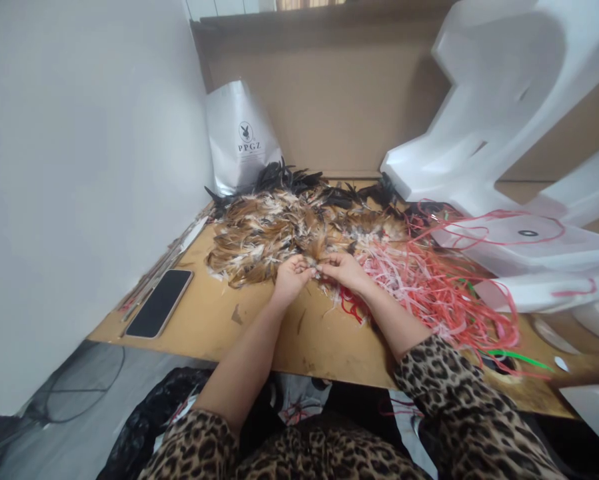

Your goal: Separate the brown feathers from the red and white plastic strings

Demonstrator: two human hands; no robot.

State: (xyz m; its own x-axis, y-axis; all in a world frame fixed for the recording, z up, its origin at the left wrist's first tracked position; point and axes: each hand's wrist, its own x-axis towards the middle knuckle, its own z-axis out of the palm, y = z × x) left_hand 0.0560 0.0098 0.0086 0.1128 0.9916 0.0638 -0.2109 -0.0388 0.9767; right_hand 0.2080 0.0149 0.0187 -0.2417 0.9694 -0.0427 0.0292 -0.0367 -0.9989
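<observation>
Two hands meet at the near edge of a wide heap of feathers (pixel 289 233) that spreads across the middle of the surface (pixel 259 333). The left hand (pixel 292 275) and the right hand (pixel 344 269) come together fingertip to fingertip, both pinched narrow on a small tuft of feathers (pixel 317 269) that sits between them and just touches the heap behind it. Which single feathers lie in the pinch is too small to tell.

Both forearms run up from the near edge and angle inward, so the wrists converge. The left arm is bare to above the elbow; the right wears a leopard-print sleeve (pixel 454 393) pushed up past the wrist.

Right of the hands lies a tangle of red and pink strips (pixel 429 287), touching the heap and passing under the right wrist. Farther right, white foam pieces (pixel 499 133) crowd that side. A silver bag (pixel 239 137) stands at the far left against a cardboard wall. A dark phone (pixel 160 303) lies near the left edge, well apart from the hands. Bare surface shows between the phone and the left forearm, and along the near edge.
</observation>
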